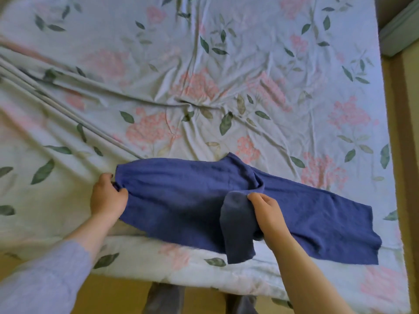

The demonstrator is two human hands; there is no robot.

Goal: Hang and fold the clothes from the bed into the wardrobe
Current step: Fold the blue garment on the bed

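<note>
A dark blue garment (186, 196) lies spread across the near edge of the bed (204, 75), stretching from lower left to lower right. My left hand (107, 196) pinches its left end at the bunched hem. My right hand (266, 211) grips a fold near the garment's middle, and a narrow flap of the fabric (237, 232) hangs down from that grip over the bed's edge. The right part of the garment lies flat on the sheet.
The bed is covered by a wrinkled pale sheet with pink flowers and green leaves. A yellowish floor (118, 293) shows below the bed edge, with my feet (163, 300) on it. A wooden strip (405, 155) runs along the bed's right side.
</note>
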